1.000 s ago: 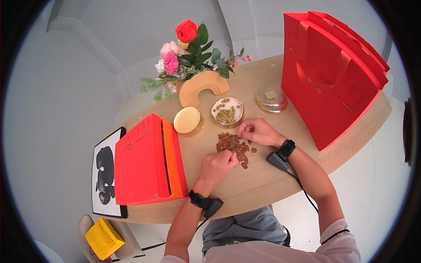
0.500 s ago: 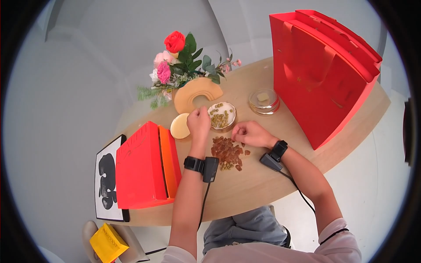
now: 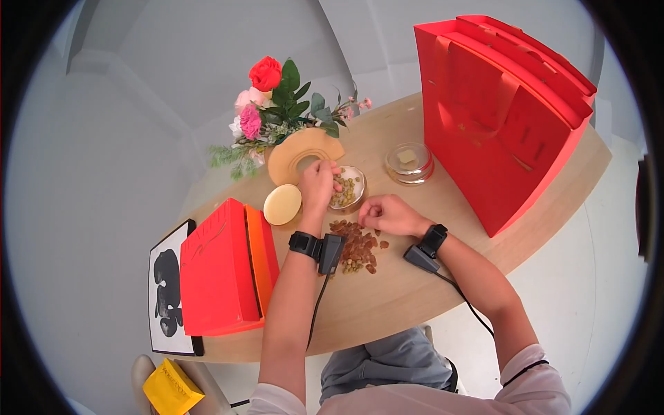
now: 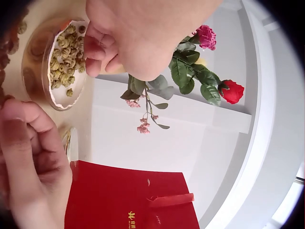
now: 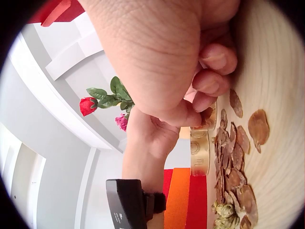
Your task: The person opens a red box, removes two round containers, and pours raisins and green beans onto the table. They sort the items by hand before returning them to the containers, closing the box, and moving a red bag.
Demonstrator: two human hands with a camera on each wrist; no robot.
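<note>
My left hand [image 3: 318, 185] hovers over a shallow clear bowl [image 4: 33, 83] with a white scalloped liner, its fingers curled close above the rim. Small curled green pellets [image 4: 66, 55] lie inside. The palm hides part of its grip, and I cannot tell whether a pellet is between the fingertips. My right hand [image 3: 391, 213] pinches a brown dried slice [image 5: 207, 117] low over the table, beside the far right edge of a heap of similar flat slices [image 3: 360, 243]. Several green pellets [image 5: 225, 213] sit at the heap's near side.
A gold round tin [image 3: 282, 205] stands left of the bowl, and a round glass dish [image 3: 409, 166] to its right. Red boxes [image 3: 218, 270] and a framed picture [image 3: 166, 290] flank the left side. Large red bags [image 3: 484, 131] stand right; flowers [image 3: 266, 104] and a wooden arch [image 3: 290, 152] stand behind.
My left hand has gone from the heap forward to the bowl, now slightly farther over it. Green pellets show at the heap's near side. The right hand has stayed by the heap.
</note>
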